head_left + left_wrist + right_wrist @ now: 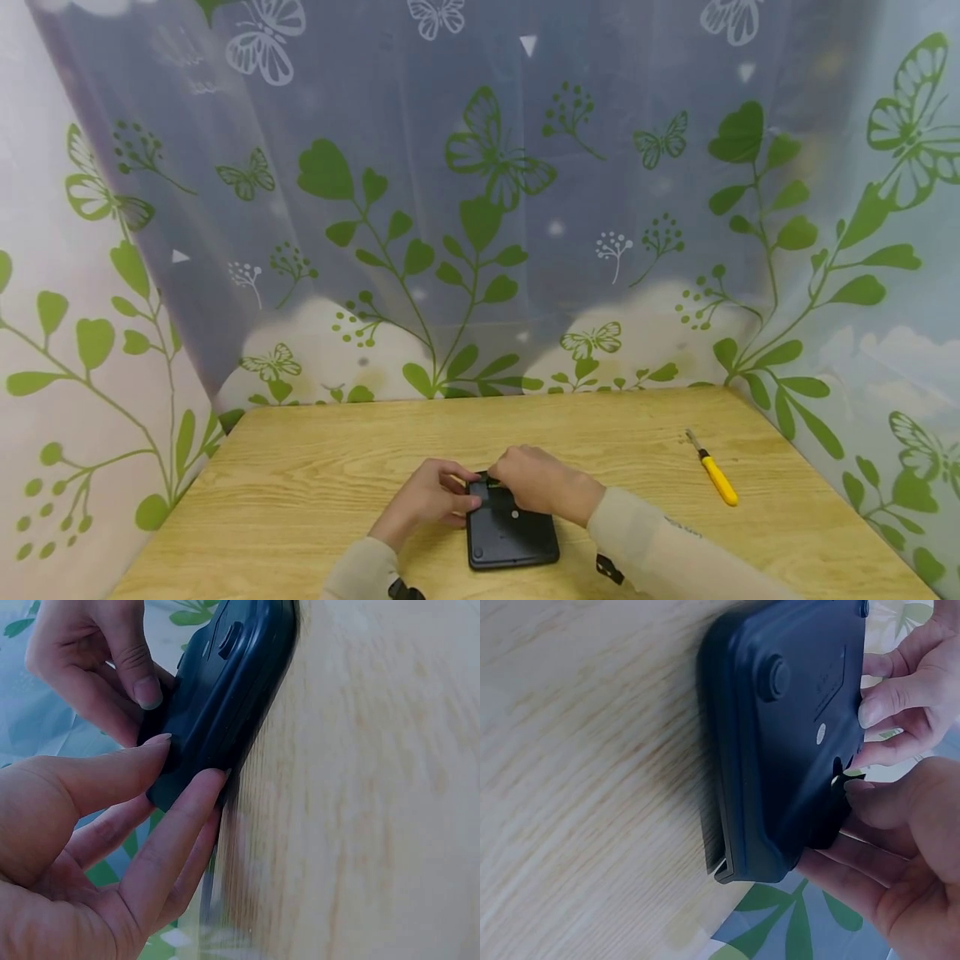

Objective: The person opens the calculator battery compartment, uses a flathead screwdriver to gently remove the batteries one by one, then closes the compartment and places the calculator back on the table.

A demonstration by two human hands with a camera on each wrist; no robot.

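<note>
A black calculator [513,537] lies underside up on the wooden table, its round rubber foot [774,677] and a small pale round spot showing. My left hand [431,500] pinches its left side near the far corner, thumb on the back and fingers along the edge in the left wrist view. At the far end my right hand [543,483] pinches a small black piece, seemingly the battery cover [831,821], between thumb and fingers. A small opening shows beside that thumb in the right wrist view. The fingers partly hide the compartment.
A screwdriver with a yellow handle [719,479] lies on the table [322,450] to the right, its shaft pointing away. A curtain [405,208] printed with leaves and butterflies hangs behind the table and along both sides.
</note>
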